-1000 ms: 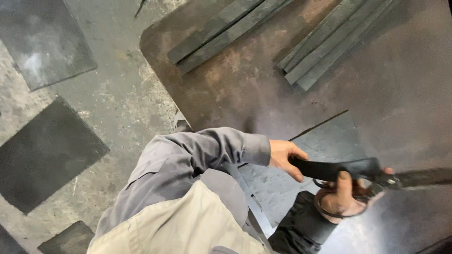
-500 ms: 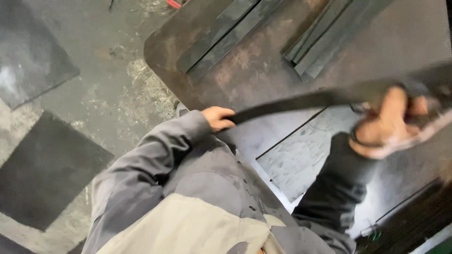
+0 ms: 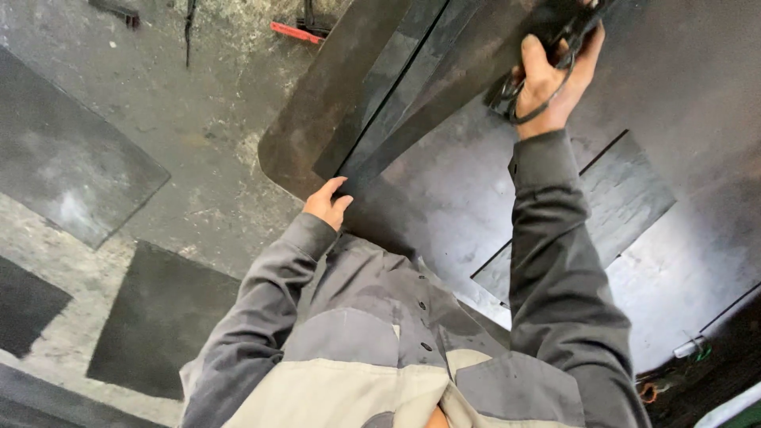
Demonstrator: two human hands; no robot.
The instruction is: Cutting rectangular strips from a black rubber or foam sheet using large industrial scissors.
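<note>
Soft, even daylight is filling the frame, brighter at the left over the grey concrete floor (image 3: pixel 214 135) and fading into deep shade at the lower right corner. A dull sheen is showing on the dark worktable (image 3: pixel 444 198) near the centre (no hard glare). The right hand (image 3: pixel 551 79) at the top edge is smearing slightly with motion blur; wide-angle stretching is bending the edges.

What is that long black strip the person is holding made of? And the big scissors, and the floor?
The long strip looks like matte black rubber sheet, though I can't be sure. The left hand holds its near end. The scissors in the right hand seem to be dark metal, with looped handles. The floor looks like rough grey concrete, stained and patchy.
</note>
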